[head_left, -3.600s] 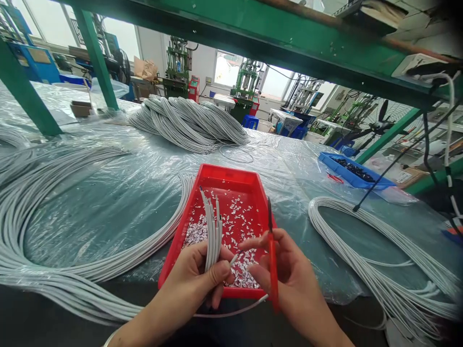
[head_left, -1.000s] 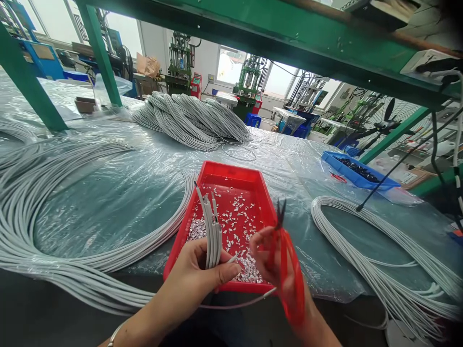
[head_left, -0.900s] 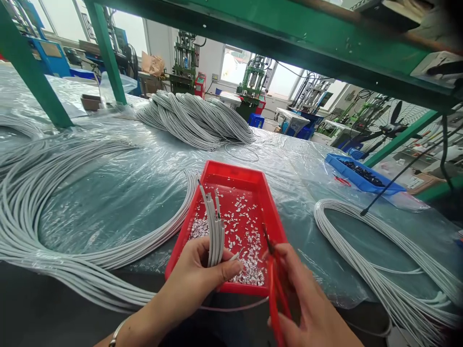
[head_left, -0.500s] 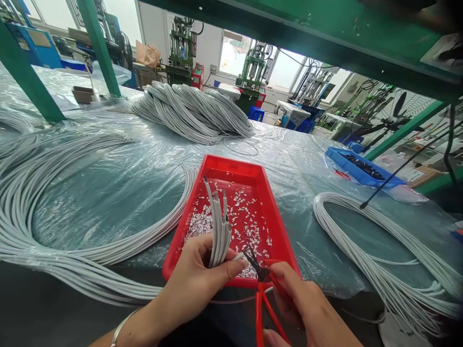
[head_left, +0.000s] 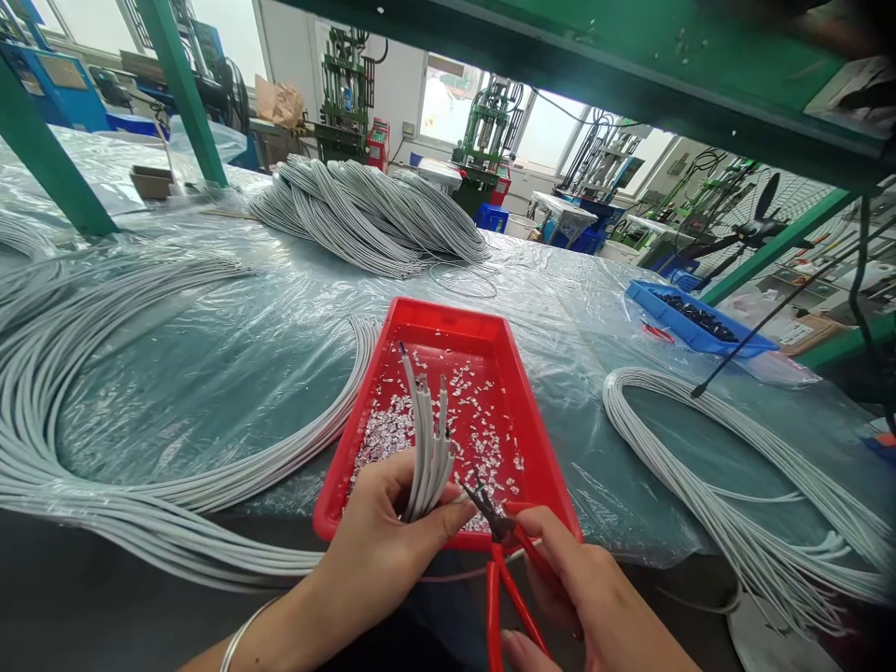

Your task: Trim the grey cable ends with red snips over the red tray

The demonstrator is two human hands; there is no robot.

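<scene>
My left hand (head_left: pixel 382 551) is closed around a bundle of grey cable ends (head_left: pixel 427 439) that stand upright over the near edge of a red tray (head_left: pixel 420 322). One cable end sticks out sideways between thumb and forefinger. My right hand (head_left: pixel 595 607) grips red-handled scissors (head_left: pixel 500 560), and their dark blades touch that protruding cable end. The tray floor is strewn with several silvery foil scraps (head_left: pixel 392 434).
Long loops of grey cable (head_left: pixel 105 392) lie to the left on a plastic-covered table, another coil (head_left: pixel 735 485) to the right, and a heap (head_left: pixel 364 219) at the back. A blue tray (head_left: pixel 700 322) with dark parts sits at far right. A green frame beam (head_left: pixel 595 65) runs overhead.
My right hand brought the scissors down from upright and turned their blades to the cable end held out by my left hand. The cable bundle has stayed in my left hand.
</scene>
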